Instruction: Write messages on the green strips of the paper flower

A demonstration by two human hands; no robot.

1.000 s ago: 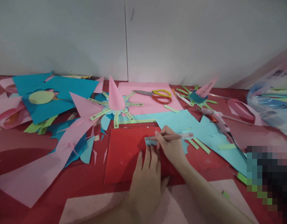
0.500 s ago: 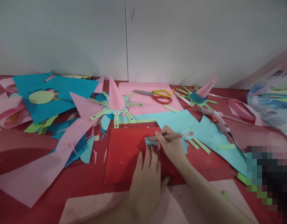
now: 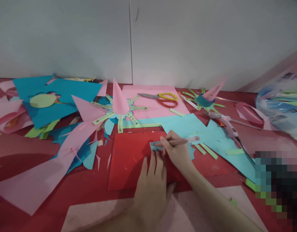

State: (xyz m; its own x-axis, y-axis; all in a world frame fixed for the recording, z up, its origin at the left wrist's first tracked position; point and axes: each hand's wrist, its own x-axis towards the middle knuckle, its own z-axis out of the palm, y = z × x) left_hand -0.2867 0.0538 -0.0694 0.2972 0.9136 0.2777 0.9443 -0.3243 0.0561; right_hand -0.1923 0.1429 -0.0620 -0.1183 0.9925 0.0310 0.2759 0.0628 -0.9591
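Note:
My right hand (image 3: 173, 146) is closed around a pen (image 3: 183, 141), its tip touching a small light-blue piece of paper (image 3: 153, 147). Dark marks show on the left part of that paper. My left hand (image 3: 153, 174) lies flat with its fingers stretched, the fingertips resting on the lower edge of the same piece. Both hands are over a red sheet (image 3: 126, 161) on the red table. Beyond it stands a pink paper cone (image 3: 119, 100) on a scalloped base with green lettered strips radiating outward.
Scissors (image 3: 162, 98) with yellow and red handles lie on a pink sheet (image 3: 153, 111). A glue gun (image 3: 224, 122) rests at the right, near a smaller cone piece (image 3: 207, 99). Blue sheets (image 3: 73, 93) and pink scraps (image 3: 42, 180) cover the left. A plastic bag (image 3: 283, 96) sits far right.
The pen's back end has shifted slightly left with a tiny motion of my right hand. My left hand and the surrounding things stay where they were.

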